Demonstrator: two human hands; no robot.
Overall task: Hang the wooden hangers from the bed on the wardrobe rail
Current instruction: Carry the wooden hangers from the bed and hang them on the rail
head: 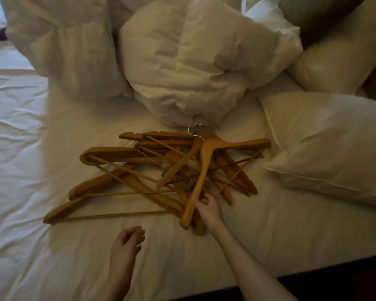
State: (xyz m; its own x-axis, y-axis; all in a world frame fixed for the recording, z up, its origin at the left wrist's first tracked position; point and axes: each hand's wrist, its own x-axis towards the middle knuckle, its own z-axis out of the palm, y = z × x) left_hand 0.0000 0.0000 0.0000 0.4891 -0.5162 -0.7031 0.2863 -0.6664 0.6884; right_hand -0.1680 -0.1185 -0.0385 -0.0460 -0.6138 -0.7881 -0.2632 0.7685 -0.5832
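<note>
A tangled pile of several wooden hangers [126, 170] with metal hooks lies in the middle of the white bed [237, 246]. The topmost hanger [206, 157] lies across the pile, its hook pointing toward the pillows. My right hand [208, 208] has its fingers closed around the near arm of that top hanger, close to the lower end. My left hand [127, 244] hovers over the sheet in front of the pile, fingers loosely curled and apart, holding nothing. No wardrobe rail is in view.
A bunched white duvet [193, 59] rises right behind the pile. Pillows lie at the right [330, 144] and far right [339, 61], another at the back left [63, 44]. The bed's near edge [313, 272] runs along the lower right, dark floor below it.
</note>
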